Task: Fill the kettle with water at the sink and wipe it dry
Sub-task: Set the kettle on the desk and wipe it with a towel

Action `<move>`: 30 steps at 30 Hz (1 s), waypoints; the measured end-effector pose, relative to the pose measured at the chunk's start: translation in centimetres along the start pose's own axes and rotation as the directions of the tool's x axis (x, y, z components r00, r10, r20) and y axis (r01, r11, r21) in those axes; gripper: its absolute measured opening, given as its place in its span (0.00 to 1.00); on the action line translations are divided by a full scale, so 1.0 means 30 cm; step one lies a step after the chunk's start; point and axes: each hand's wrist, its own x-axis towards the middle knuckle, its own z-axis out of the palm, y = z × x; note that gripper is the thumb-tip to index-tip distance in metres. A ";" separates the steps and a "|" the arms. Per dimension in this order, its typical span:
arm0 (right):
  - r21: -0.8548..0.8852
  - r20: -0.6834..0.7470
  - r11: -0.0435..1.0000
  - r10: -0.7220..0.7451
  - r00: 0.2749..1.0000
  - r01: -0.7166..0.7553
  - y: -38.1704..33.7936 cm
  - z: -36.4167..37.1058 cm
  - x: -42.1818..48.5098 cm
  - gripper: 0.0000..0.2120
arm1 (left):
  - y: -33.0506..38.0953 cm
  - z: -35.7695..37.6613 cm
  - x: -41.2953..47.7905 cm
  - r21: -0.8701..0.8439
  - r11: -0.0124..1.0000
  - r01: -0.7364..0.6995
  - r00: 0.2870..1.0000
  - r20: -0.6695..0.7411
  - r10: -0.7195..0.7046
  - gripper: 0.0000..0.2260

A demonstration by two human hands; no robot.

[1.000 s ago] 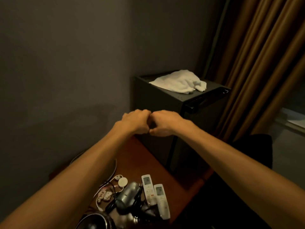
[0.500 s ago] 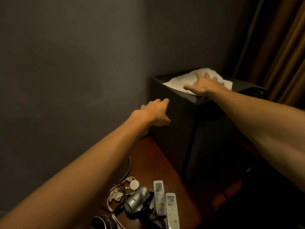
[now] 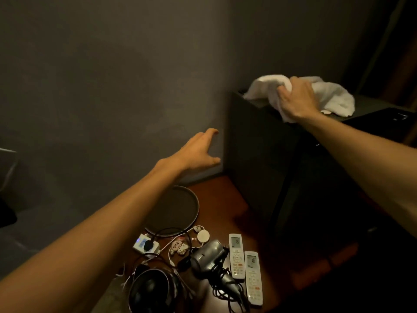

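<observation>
While nearest the camera a dark round kettle (image 3: 150,290) sits among tangled cords on the wooden bench (image 3: 225,199), both hands are out well beyond it. Kettle lies below and behind the left hand (image 3: 198,152), back toward the body; smooth dark shell, lid not clear. Beside it: a grey hair dryer (image 3: 209,256), two white remotes (image 3: 244,265), a power strip (image 3: 145,245), then a flat round tray (image 3: 180,211), matte, under the left forearm. Left hand hangs open, fingers spread, holding nothing, near the grey wall. Farther out, right hand (image 3: 295,100) is clenched on a white towel (image 3: 334,98), soft, crumpled, terry-looking, bunched on top of a dark boxy cabinet (image 3: 255,143). Towel's length runs left-right across the cabinet top. Left hand is nearer the kettle, likely the one to pick it up. No sink visible.
</observation>
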 end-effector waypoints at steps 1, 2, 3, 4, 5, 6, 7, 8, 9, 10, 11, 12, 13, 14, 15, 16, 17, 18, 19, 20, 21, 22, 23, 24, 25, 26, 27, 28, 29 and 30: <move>0.104 -0.014 0.994 -0.014 1.000 0.016 -0.058 -0.009 -0.050 0.20 | 0.002 -0.001 -0.021 -0.128 0.992 0.001 1.000 -0.006 -0.001 0.38; 0.236 -0.021 0.971 -0.021 1.000 0.025 -0.115 -0.007 -0.103 0.20 | 0.011 -0.003 -0.047 -0.280 0.960 -0.002 1.000 -0.017 -0.003 0.39; 0.373 -0.027 0.927 -0.023 0.999 0.032 -0.176 -0.007 -0.167 0.20 | 0.020 -0.007 -0.076 -0.420 0.907 -0.013 0.999 -0.039 -0.004 0.39; 0.489 -0.030 0.872 -0.020 0.999 0.032 -0.232 -0.001 -0.231 0.21 | 0.028 -0.013 -0.108 -0.525 0.851 -0.030 0.997 -0.072 -0.009 0.38; 0.590 -0.032 0.807 -0.021 0.999 0.036 -0.289 0.009 -0.301 0.21 | 0.031 -0.021 -0.142 -0.597 0.800 -0.055 0.994 -0.112 -0.016 0.36; 0.677 -0.031 0.734 -0.036 0.999 0.048 -0.340 0.027 -0.371 0.19 | 0.030 -0.037 -0.181 -0.643 0.760 -0.087 0.987 -0.157 -0.020 0.33; 0.736 -0.022 0.676 -0.053 0.998 0.051 -0.394 0.041 -0.445 0.17 | 0.021 -0.056 -0.220 -0.670 0.733 -0.116 0.980 -0.197 -0.024 0.31; 0.775 0.002 0.631 -0.069 0.998 0.043 -0.447 0.054 -0.518 0.15 | 0.006 -0.078 -0.264 -0.690 0.710 -0.143 0.973 -0.229 -0.026 0.28; 0.791 0.043 0.612 -0.079 0.996 0.015 -0.499 0.066 -0.589 0.14 | -0.013 -0.101 -0.313 -0.710 0.686 -0.161 0.968 -0.248 -0.029 0.25; 0.798 0.094 0.603 -0.085 0.992 -0.024 -0.549 0.082 -0.657 0.14 | -0.038 -0.119 -0.363 -0.727 0.667 -0.161 0.967 -0.253 -0.043 0.21; 0.796 0.139 0.603 -0.093 0.986 -0.055 -0.593 0.098 -0.722 0.16 | -0.069 -0.133 -0.413 -0.746 0.646 -0.159 0.965 -0.255 -0.058 0.18; 0.794 0.171 0.604 -0.102 0.980 -0.076 -0.634 0.116 -0.779 0.17 | -0.103 -0.146 -0.462 -0.766 0.622 -0.165 0.962 -0.263 -0.068 0.17; 0.782 0.203 0.617 -0.112 0.973 -0.092 -0.671 0.135 -0.835 0.18 | -0.142 -0.153 -0.509 -0.788 0.593 -0.168 0.961 -0.265 -0.080 0.17; 0.769 0.232 0.630 -0.118 0.965 -0.108 -0.702 0.158 -0.890 0.19 | -0.182 -0.155 -0.555 -0.808 0.567 -0.160 0.960 -0.261 -0.100 0.17; 0.768 0.265 0.627 -0.123 0.956 -0.132 -0.730 0.181 -0.946 0.19 | -0.220 -0.152 -0.599 -0.824 0.548 -0.146 0.959 -0.255 -0.127 0.18; 0.779 0.311 0.602 -0.127 0.942 -0.176 -0.752 0.210 -0.999 0.19 | -0.258 -0.148 -0.640 -0.839 0.528 -0.134 0.956 -0.250 -0.155 0.18; 0.794 0.358 0.564 -0.130 0.925 -0.228 -0.774 0.239 -1.049 0.20 | -0.292 -0.142 -0.683 -0.850 0.512 -0.126 0.951 -0.251 -0.182 0.17; 0.809 0.394 0.518 -0.130 0.910 -0.276 -0.798 0.267 -1.094 0.20 | -0.324 -0.135 -0.725 -0.851 0.510 -0.124 0.944 -0.260 -0.203 0.16; 0.818 0.426 0.475 -0.122 0.897 -0.324 -0.821 0.295 -1.132 0.21 | -0.354 -0.133 -0.766 -0.848 0.515 -0.127 0.936 -0.275 -0.221 0.15; 0.822 0.460 0.427 -0.110 0.881 -0.376 -0.840 0.326 -1.161 0.21 | -0.383 -0.133 -0.801 -0.843 0.524 -0.126 0.929 -0.286 -0.237 0.15; 0.817 0.497 0.390 -0.106 0.861 -0.424 -0.860 0.352 -1.191 0.21 | -0.411 -0.136 -0.837 -0.841 0.527 -0.122 0.921 -0.293 -0.256 0.15; 0.808 0.534 0.357 -0.110 0.838 -0.469 -0.877 0.378 -1.224 0.22 | -0.443 -0.135 -0.872 -0.841 0.529 -0.110 0.913 -0.296 -0.280 0.14; 0.792 0.571 0.340 -0.118 0.813 -0.507 -0.889 0.404 -1.253 0.24 | -0.473 -0.129 -0.905 -0.839 0.536 -0.095 0.901 -0.301 -0.312 0.13; 0.767 0.613 0.332 -0.128 0.779 -0.549 -0.896 0.426 -1.281 0.26 | -0.507 -0.114 -0.931 -0.837 0.542 -0.078 0.880 -0.313 -0.357 0.11; 0.733 0.660 0.341 -0.146 0.737 -0.588 -0.897 0.449 -1.310 0.27 | -0.541 -0.093 -0.956 -0.844 0.533 -0.057 0.848 -0.322 -0.420 0.10; 0.695 0.704 0.359 -0.164 0.691 -0.623 -0.895 0.469 -1.341 0.26 | -0.575 -0.062 -0.984 -0.872 0.488 -0.037 0.807 -0.315 -0.500 0.07; 0.667 0.731 0.399 -0.184 0.657 -0.629 -0.888 0.488 -1.372 0.22 | -0.602 -0.026 -1.012 -0.916 0.400 -0.029 0.762 -0.279 -0.584 0.05; 0.645 0.742 0.461 -0.188 0.643 -0.609 -0.877 0.509 -1.402 0.17 | -0.630 0.018 -1.038 -0.952 0.306 -0.019 0.715 -0.227 -0.661 0.03; 0.625 0.742 0.538 -0.186 0.644 -0.565 -0.859 0.532 -1.429 0.15 | -0.656 0.068 -1.060 -0.973 0.232 -0.005 0.669 -0.176 -0.722 0.04; 0.609 0.735 0.611 -0.195 0.649 -0.506 -0.837 0.552 -1.451 0.14 | -0.676 0.123 -1.081 -0.980 0.198 0.031 0.629 -0.135 -0.765 0.06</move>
